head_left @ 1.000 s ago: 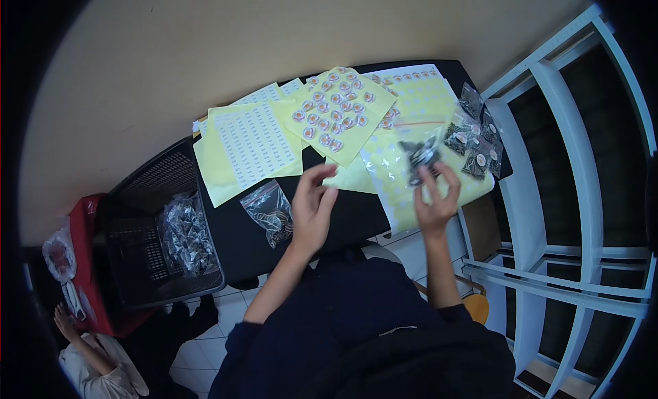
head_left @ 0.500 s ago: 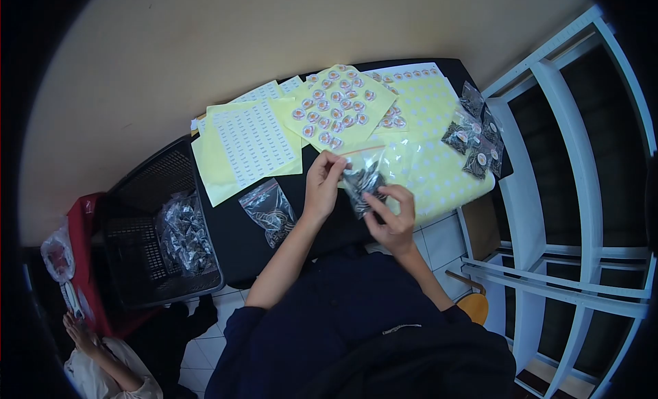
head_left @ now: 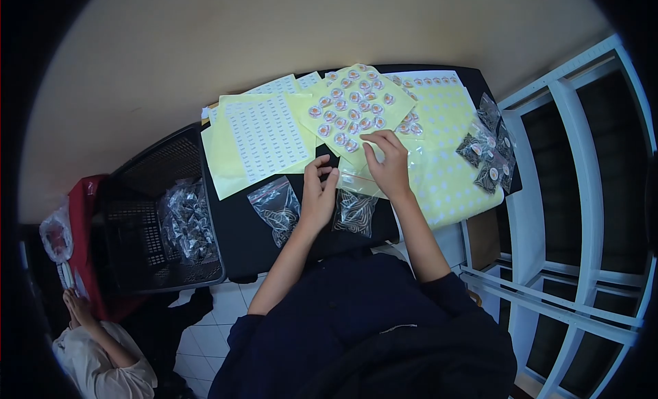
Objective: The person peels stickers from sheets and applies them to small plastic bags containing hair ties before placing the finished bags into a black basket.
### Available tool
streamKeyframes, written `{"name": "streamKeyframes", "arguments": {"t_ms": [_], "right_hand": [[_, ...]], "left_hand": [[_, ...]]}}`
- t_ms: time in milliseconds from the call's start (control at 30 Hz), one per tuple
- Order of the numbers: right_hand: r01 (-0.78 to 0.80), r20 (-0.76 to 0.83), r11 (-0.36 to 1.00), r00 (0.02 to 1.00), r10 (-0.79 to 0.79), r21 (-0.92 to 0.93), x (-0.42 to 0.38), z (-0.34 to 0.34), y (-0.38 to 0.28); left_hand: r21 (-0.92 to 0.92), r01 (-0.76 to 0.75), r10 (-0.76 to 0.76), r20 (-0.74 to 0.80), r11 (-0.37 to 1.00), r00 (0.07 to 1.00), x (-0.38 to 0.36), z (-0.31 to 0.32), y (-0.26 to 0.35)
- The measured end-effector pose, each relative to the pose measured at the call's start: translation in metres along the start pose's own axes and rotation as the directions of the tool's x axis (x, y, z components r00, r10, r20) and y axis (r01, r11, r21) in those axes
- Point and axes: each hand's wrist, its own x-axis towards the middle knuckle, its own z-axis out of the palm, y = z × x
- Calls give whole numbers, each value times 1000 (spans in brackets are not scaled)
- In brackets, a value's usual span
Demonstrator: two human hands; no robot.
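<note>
A clear zip bag of dark, coiled pieces (head_left: 355,212) lies at the front of the black table, between my forearms. Beside its upper left edge is my left hand (head_left: 319,197), fingers apart and loosely bent. My right hand (head_left: 389,167) reaches above the bag, its thumb and forefinger spread at the lower edge of a yellow sheet of round stickers (head_left: 379,110). Nothing shows between those fingertips. Another filled zip bag (head_left: 277,210) rests left of my left hand.
Sheets of small printed labels (head_left: 269,137) lie at the left, and a large pale-dotted yellow sheet (head_left: 452,159) at the right. Stickered bags (head_left: 488,152) are piled on the right end. A black crate (head_left: 127,251) holds more bags. Another person's hands (head_left: 81,308) show lower left; white shelving (head_left: 579,173) stands right.
The zip bag has gone from my hands to the table. My right hand has moved up to the sticker sheet, and my left hand has let go. The view has shifted slightly.
</note>
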Motion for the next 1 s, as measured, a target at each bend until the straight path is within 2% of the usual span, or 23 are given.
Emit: {"name": "streamKeyframes", "arguments": {"t_ms": [33, 67, 133, 167, 200, 267, 333, 400, 467, 500, 567, 600, 667, 767, 833, 900, 1000], "right_hand": [[-2, 82, 1000, 997, 4, -26, 4, 6, 6], [-2, 163, 999, 987, 11, -53, 9, 11, 12], [51, 136, 992, 990, -35, -116, 19, 11, 24], [-43, 76, 986, 996, 56, -160, 23, 9, 31], [-138, 15, 970, 989, 144, -199, 26, 7, 38], [-147, -4, 961, 989, 150, -236, 32, 0, 49], [-194, 50, 964, 977, 206, -182, 35, -5, 54], [-168, 82, 963, 979, 188, -210, 38, -7, 55], [-60, 130, 964, 987, 96, -260, 40, -7, 56], [-60, 129, 963, 987, 97, -263, 42, -7, 57], [122, 266, 946, 963, -40, -300, 47, -8, 57], [121, 265, 946, 963, -39, -301, 49, -8, 59], [145, 404, 939, 915, -7, -312, 54, -8, 61], [109, 417, 935, 908, 44, -337, 57, -14, 56], [118, 424, 944, 905, 25, -308, 57, -14, 65], [128, 431, 952, 902, 6, -279, 56, -16, 68], [121, 418, 958, 908, -2, -259, 55, -20, 69]], "left_hand": [[-110, 26, -27, -12, 994, 1000, 8, -2, -14], [-110, 25, -27, -14, 994, 1000, 9, -3, -4], [301, -69, 80, -26, 951, 996, 10, -6, 28], [406, -223, 235, 20, 887, 972, 14, -9, 31], [405, -221, 234, 19, 887, 972, 20, -9, 31], [590, -482, 470, 187, 648, 862, 33, -9, 30], [610, -503, 461, 241, 612, 854, 44, 0, 30], [627, -526, 450, 296, 574, 843, 56, 12, 28], [652, -626, 448, 448, 428, 773, 66, 25, 23], [685, -616, 403, 474, 389, 782, 67, 32, 22], [715, -593, 388, 460, 371, 798, 68, 41, 18], [745, -568, 371, 446, 351, 814, 68, 44, 16], [753, -555, 338, 450, 354, 826, 69, 45, 13], [768, -535, 288, 455, 353, 843, 70, 44, 11], [774, -528, 268, 457, 350, 848, 69, 43, 10], [786, -543, 333, 449, 295, 830, 70, 44, 9], [790, -535, 323, 444, 299, 836, 70, 45, 9]]}}
